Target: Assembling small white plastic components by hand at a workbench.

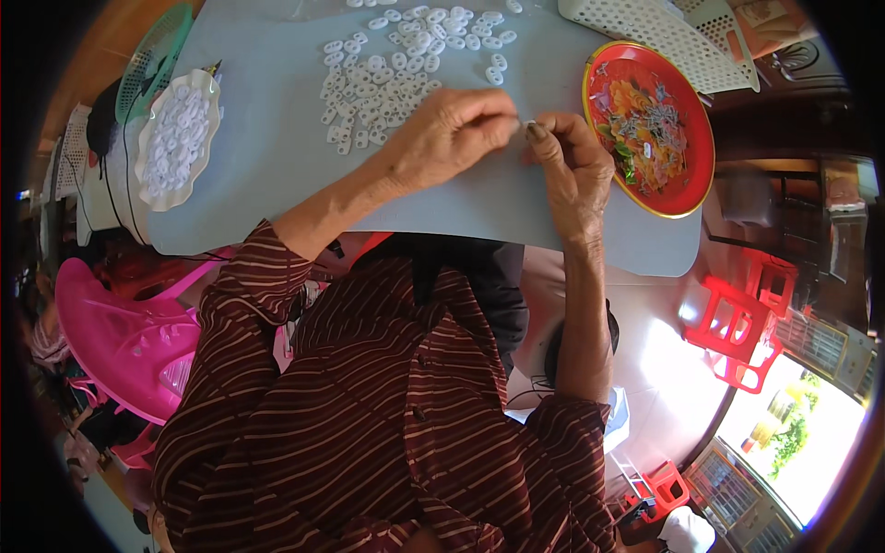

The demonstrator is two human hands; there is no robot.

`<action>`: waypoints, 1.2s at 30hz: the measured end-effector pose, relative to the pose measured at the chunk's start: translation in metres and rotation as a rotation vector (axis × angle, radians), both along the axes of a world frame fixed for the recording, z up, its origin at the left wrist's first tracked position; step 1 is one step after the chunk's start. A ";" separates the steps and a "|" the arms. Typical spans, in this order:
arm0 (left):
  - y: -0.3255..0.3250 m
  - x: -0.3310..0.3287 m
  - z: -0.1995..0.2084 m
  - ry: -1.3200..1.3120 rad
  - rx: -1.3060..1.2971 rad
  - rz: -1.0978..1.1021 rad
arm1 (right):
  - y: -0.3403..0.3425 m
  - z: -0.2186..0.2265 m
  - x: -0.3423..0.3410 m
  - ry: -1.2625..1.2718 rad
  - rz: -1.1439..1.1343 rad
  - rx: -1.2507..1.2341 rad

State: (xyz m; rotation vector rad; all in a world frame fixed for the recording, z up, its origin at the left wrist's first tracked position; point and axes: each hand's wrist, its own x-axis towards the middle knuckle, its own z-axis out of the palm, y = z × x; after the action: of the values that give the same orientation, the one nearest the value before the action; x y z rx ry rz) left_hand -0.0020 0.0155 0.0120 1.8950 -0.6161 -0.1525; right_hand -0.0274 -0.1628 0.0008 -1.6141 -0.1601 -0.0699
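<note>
My left hand [454, 138] and my right hand [573, 166] meet above the front part of the table, fingertips almost touching. Thumb and forefinger of the left hand are pinched together; what lies between them is hidden and slightly blurred. The right hand is closed too, with a bit of a small white piece [528, 123] showing at its thumb tip. Just beyond the left hand spreads a loose heap of small white plastic pieces with two holes [378, 88]. Beside the right hand sits a round red tray [696, 175] holding many small silvery metal parts [659, 124].
A wavy-edged white dish [147, 175] of white pieces stands on the grey table [267, 120] at left, near a green basket [164, 55]. A white perforated basket [645, 37] is at the far right. A pink chair [120, 332] and red stools [728, 318] stand around.
</note>
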 end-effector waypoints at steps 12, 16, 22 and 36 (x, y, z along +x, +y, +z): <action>0.008 0.058 -0.009 -0.633 0.500 -0.072 | 0.004 -0.001 0.004 0.060 -0.033 0.071; 0.006 0.056 -0.015 -0.598 0.461 -0.047 | 0.004 0.001 0.004 0.053 -0.039 0.042; 0.010 0.046 -0.009 -0.499 0.444 -0.038 | 0.005 0.003 0.003 0.033 -0.038 0.018; -0.016 0.008 -0.002 -0.513 0.069 0.049 | -0.003 0.005 0.004 0.045 0.032 0.190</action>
State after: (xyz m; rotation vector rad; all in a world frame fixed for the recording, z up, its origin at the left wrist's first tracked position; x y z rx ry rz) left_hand 0.0057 -0.0006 0.0096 2.0241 -0.9125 0.3603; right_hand -0.0233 -0.1656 0.0053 -1.4218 -0.1395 -0.0233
